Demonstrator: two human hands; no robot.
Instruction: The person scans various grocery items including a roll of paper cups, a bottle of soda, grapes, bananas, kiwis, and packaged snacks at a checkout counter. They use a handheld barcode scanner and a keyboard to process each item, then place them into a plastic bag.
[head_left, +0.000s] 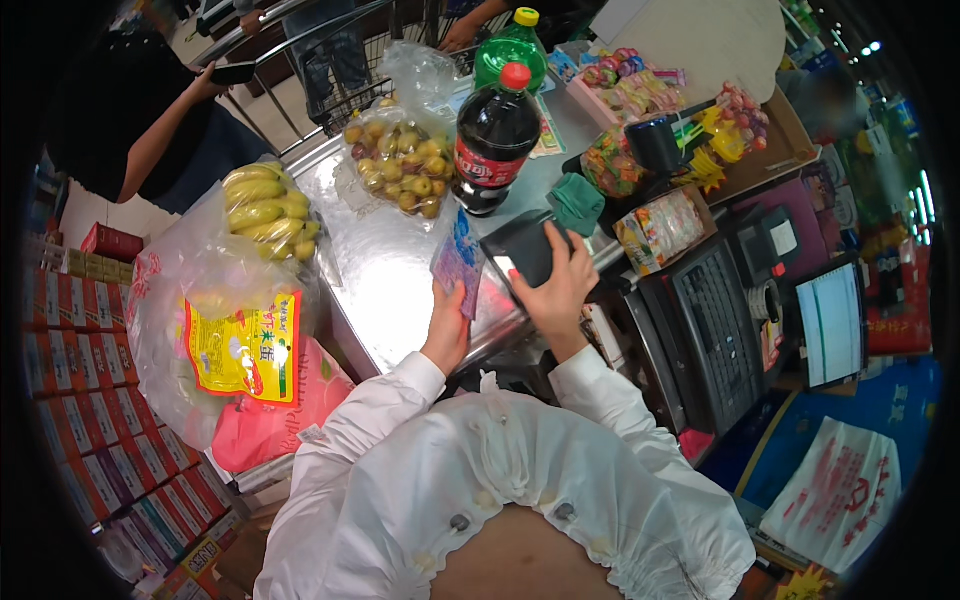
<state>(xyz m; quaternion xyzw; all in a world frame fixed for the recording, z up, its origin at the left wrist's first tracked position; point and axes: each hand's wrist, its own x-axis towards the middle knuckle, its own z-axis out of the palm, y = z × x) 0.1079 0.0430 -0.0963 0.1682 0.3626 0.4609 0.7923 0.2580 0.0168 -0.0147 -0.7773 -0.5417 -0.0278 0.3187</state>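
Note:
My left hand (448, 324) grips the lower end of a thin purple-and-blue printed packet (459, 251), held upright above the metal counter (375, 285). To its right, my right hand (561, 289) has its thumb and fingers spread around a black flat box-like object (521, 244); its exact kind is unclear. A dark green cloth (577, 204) lies just beyond the right fingers. Behind the packet stands a large cola bottle (495, 135) with a red cap, and a green soda bottle (510, 52) stands behind that.
A clear bag of small round fruit (405, 161) sits left of the cola. Bagged bananas (266, 210) and a yellow food packet (244, 349) lie further left. Candy boxes (660, 232), a keyboard (716, 330) and a screen (831, 324) line the right. A person holds a phone (233, 73) beyond the counter.

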